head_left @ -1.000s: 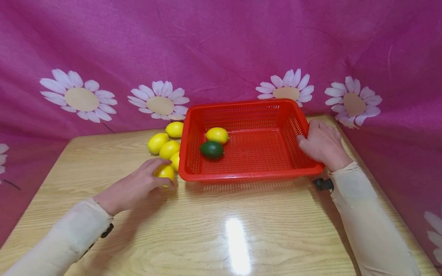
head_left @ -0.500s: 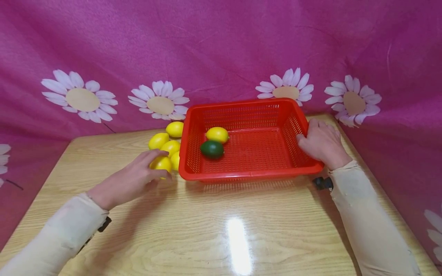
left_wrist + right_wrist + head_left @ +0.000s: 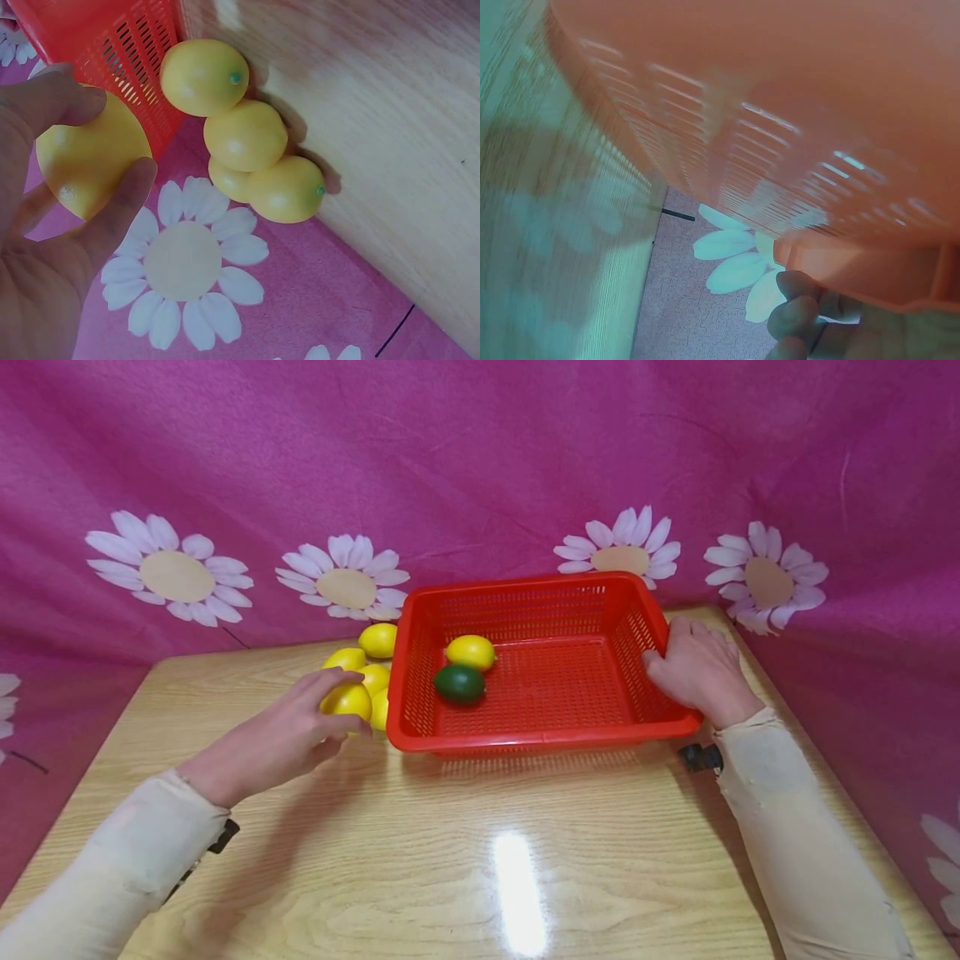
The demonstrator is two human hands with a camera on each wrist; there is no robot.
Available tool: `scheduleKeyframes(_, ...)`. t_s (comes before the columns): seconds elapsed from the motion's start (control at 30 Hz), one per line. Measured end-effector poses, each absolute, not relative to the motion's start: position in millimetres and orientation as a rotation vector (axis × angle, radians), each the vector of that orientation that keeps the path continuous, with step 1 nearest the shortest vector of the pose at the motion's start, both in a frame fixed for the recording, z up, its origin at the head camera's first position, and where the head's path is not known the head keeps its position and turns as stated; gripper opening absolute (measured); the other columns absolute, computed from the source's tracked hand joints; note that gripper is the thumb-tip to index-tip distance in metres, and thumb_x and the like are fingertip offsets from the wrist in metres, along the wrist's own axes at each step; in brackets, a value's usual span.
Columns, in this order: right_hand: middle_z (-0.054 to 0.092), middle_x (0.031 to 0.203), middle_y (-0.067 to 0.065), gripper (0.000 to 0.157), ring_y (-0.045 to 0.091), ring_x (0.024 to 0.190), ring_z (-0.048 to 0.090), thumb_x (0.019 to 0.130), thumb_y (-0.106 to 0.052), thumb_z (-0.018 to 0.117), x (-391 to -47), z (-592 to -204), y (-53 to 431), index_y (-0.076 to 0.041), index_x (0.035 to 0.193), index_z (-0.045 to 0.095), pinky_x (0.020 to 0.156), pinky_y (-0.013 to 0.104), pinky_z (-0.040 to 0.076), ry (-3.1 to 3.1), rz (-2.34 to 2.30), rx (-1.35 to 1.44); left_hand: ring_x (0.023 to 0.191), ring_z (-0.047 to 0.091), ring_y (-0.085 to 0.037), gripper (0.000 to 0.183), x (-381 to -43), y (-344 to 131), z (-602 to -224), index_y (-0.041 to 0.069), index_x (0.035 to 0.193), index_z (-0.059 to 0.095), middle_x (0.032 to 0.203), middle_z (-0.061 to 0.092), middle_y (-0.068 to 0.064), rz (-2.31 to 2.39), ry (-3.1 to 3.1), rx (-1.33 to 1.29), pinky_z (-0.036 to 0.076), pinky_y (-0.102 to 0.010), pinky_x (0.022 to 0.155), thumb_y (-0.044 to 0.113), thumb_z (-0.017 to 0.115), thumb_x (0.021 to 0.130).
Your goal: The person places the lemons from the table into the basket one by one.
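Note:
My left hand (image 3: 281,731) holds a yellow lemon (image 3: 349,702) between thumb and fingers, just left of the red plastic basket (image 3: 540,740). The left wrist view shows this lemon (image 3: 97,161) pinched, apart from the other lemons (image 3: 246,135). Several of those lie clustered against the basket's left side. Inside the basket, a yellow lemon (image 3: 471,652) and a dark green lemon-shaped fruit (image 3: 460,684) sit side by side near its left wall. My right hand (image 3: 701,672) grips the basket's right rim; in the right wrist view its fingers (image 3: 795,315) curl under the rim.
The basket stands toward the back of a light wooden table (image 3: 450,868). Behind and beside the table hangs a magenta cloth (image 3: 480,468) printed with white daisies. A bright light reflection lies on the table's front part.
My left hand has taken hold of the nearest lemon and drawn it slightly back and to the left, up off the table. The right hand and the basket stay nearly still.

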State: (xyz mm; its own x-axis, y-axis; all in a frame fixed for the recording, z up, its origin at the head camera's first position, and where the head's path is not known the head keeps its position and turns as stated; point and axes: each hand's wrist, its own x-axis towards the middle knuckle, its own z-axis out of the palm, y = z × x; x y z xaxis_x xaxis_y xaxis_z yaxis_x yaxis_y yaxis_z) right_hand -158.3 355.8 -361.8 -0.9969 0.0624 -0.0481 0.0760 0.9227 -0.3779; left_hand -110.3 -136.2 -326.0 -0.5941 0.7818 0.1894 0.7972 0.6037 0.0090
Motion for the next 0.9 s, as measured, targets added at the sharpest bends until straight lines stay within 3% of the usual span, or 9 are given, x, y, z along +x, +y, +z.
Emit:
scheduleKeyframes(0.67,0.052,0.110,0.029,0.053,0.044,0.100,0.045,0.088,-0.022,0.064,-158.4,-362.3,355.9,0.010,0.125,0.044,0.090,0.061,0.040,3.047,-0.593,0.117,0.134,0.051,-0.036,0.043,-110.2,-111.1,-307.2,0.026,0.110,0.077,0.139,0.058,-0.019,-0.235,-2.564,-1.431,0.058,-0.055,0.100,-0.004,0.082,0.080)
scheduleKeyframes(0.9,0.053,0.112,0.028,0.054,0.044,0.100,0.046,0.088,-0.022,0.065,-157.6,-363.3,355.0,0.009,0.128,0.043,0.093,0.062,0.041,3.046,-0.601,0.121,0.133,0.052,-0.034,0.039,-110.8,-103.2,-304.7,0.025,0.110,0.077,0.140,0.057,-0.018,-0.212,-2.581,-1.429,0.062,-0.048,0.095,-0.001,0.082,0.082)
